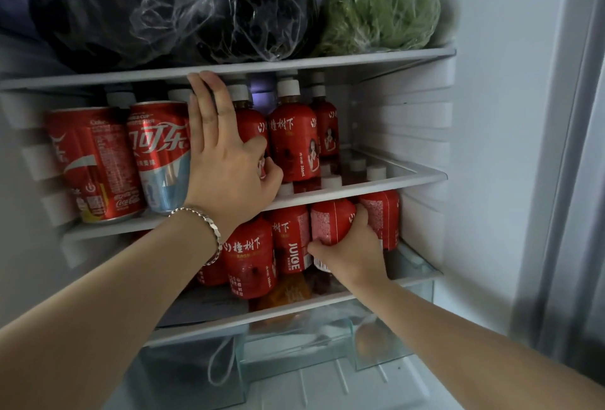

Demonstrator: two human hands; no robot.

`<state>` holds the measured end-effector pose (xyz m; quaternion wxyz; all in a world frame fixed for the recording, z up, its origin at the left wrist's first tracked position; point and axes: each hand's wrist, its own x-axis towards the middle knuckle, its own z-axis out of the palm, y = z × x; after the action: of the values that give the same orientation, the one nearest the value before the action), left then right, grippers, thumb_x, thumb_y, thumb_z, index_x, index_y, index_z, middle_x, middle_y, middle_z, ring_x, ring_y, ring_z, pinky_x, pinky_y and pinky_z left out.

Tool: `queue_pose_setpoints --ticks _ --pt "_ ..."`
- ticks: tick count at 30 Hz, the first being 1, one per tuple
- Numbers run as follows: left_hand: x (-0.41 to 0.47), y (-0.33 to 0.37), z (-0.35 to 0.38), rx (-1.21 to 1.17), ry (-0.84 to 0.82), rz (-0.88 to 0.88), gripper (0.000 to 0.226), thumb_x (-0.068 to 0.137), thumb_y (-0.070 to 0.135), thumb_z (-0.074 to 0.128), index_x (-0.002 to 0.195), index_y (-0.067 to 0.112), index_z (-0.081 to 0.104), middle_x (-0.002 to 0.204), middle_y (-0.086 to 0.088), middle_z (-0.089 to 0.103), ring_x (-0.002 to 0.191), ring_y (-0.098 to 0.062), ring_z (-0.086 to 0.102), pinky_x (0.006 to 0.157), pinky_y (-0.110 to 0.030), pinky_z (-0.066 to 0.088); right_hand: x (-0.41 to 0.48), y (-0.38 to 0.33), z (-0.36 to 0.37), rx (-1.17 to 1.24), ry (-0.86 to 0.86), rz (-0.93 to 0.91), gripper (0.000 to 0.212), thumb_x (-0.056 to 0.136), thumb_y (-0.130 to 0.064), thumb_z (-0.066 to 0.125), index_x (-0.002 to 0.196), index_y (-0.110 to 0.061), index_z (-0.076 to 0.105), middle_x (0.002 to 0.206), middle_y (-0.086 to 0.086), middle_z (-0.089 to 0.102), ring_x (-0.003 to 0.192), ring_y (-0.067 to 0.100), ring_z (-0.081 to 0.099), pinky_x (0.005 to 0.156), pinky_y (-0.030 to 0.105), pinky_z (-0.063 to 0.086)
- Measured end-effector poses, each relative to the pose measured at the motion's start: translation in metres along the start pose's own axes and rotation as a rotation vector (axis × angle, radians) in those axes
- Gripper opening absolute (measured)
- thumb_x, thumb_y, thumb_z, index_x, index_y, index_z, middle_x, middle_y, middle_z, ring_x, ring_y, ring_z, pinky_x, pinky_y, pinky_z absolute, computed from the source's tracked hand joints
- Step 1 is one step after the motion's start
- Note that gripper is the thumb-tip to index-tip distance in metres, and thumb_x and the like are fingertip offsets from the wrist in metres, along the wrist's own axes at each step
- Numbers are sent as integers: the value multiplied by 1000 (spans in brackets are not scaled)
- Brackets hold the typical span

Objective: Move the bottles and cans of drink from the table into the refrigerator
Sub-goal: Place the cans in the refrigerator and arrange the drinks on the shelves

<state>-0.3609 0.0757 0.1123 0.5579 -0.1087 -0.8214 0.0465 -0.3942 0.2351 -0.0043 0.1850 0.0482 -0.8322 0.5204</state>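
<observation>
Dim light is falling inside the refrigerator (pixel 510 49), washing its ribbed white side wall (pixel 415 121). A bagged green vegetable (pixel 379 10) and a dark bundle in clear plastic (pixel 196 7) are sitting on the top shelf (pixel 327 62), while a clear drawer (pixel 294 347) is showing below.

The left hand (pixel 226 161) holds an upper juice bottle (pixel 251 125) just right of its fingers (pixel 209 102), a cola can (pixel 160 154) just left of them, while the right hand (pixel 353 246) grips a lower juice bottle (pixel 330 223) on the lower shelf (pixel 294 310).
</observation>
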Motion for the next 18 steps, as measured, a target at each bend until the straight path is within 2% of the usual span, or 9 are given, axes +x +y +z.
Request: queue_pose_setpoints --ticks 6,12,18 --pt "1 1 -1 -20 -3 2 24 78 23 56 64 4 60 143 -45 3 132 -59 -1 113 -52 -5 -22 3 -22 36 -47 -10 94 46 -49 73 127 -34 28 105 -8 58 90 12 62 80 37 57" --pt "1 1 -1 -20 -3 -1 27 78 24 52 62 4 59 142 -45 4 132 -60 0 112 -53 -4 -37 6 -30 45 -55 -18 87 54 -36 80 121 -46 25 110 -9 54 96 13 60 82 34 56" --pt "3 1 -2 -29 8 3 24 78 21 55 62 4 59 143 -45 4 132 -60 0 113 -52 -4 -41 1 -34 47 -91 4 92 57 -36 80 131 -39 24 111 -11 52 97 12 59 82 35 57"
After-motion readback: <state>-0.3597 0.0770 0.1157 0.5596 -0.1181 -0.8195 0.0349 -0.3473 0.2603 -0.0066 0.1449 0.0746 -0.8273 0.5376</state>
